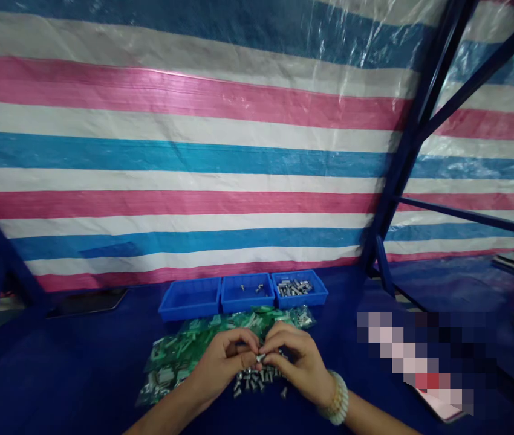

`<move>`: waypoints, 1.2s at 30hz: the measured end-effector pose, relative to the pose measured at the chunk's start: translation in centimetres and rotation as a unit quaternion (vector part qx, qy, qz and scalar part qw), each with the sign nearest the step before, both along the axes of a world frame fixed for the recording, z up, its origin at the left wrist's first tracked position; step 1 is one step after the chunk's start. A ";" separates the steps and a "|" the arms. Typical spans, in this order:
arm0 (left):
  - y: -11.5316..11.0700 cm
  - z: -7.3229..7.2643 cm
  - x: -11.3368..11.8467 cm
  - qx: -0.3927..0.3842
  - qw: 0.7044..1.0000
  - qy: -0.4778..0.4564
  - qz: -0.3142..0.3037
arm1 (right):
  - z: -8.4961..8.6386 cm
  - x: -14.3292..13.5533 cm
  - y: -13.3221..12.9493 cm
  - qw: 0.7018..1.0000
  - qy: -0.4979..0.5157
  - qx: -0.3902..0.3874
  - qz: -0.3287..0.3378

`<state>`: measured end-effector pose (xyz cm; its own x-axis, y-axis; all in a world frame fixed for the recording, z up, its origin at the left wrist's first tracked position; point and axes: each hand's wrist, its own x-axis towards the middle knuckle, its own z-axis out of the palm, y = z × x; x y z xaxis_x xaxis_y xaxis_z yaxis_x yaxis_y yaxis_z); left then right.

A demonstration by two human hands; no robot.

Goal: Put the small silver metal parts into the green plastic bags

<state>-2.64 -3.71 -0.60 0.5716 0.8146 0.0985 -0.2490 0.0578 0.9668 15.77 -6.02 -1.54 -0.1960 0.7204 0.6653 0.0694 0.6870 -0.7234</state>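
Note:
My left hand [225, 362] and my right hand [297, 361] meet above the table, fingertips pinched together on one small metal screw [260, 357]. Both hands touch it. Below them, several loose metal screws [253, 379] lie on the blue table, partly hidden by my fingers. Clear plastic bags [170, 362] with green and silvery contents spread out to the left of and behind my hands. A bracelet of pale beads is on my right wrist.
Behind the bags stand three blue trays: the left one [191, 296] bare, the middle one [248, 292] with a few screws, the right one [297, 287] with several metal parts. Dark blue metal posts [393, 163] flank a striped sheet. A dark flat object [88, 301] lies left.

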 end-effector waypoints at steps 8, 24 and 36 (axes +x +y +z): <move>-0.9 -0.6 0.8 0.049 0.996 0.043 0.067 | -0.2 -0.1 -0.1 0.998 -0.023 -0.025 -0.061; 7.2 3.3 0.2 0.471 0.806 0.264 0.241 | -0.4 0.5 0.6 0.994 -0.102 0.005 -0.048; 4.2 1.3 -2.8 0.550 0.698 0.458 -0.012 | -0.4 0.7 0.8 0.992 -0.077 0.015 -0.099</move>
<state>-5.40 0.48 0.70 0.8173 0.5228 0.2422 0.4910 -0.8519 0.1821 16.48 -5.20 -1.93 -0.1535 0.7360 0.6594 0.3145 0.6690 -0.6735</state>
